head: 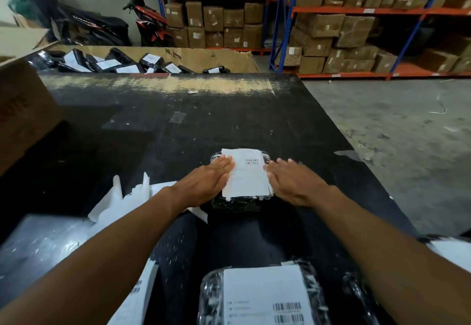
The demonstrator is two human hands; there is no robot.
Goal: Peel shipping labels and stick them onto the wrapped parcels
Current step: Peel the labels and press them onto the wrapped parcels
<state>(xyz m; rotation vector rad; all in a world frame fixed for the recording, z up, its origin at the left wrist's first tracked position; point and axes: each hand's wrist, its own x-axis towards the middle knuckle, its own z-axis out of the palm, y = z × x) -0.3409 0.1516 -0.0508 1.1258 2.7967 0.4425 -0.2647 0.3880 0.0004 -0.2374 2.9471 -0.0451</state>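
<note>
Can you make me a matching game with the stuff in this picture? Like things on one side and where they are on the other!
Things:
1. label
2. motorbike
3. pile of labelled parcels
4. backing papers

Places:
A. in the big cardboard bin beyond the table
B. between the two hands, on a black parcel
C. on the table beside the left arm
D. parked by the wall, near the shelves

Pairs: 1-B, 2-D, 3-A, 4-C
</note>
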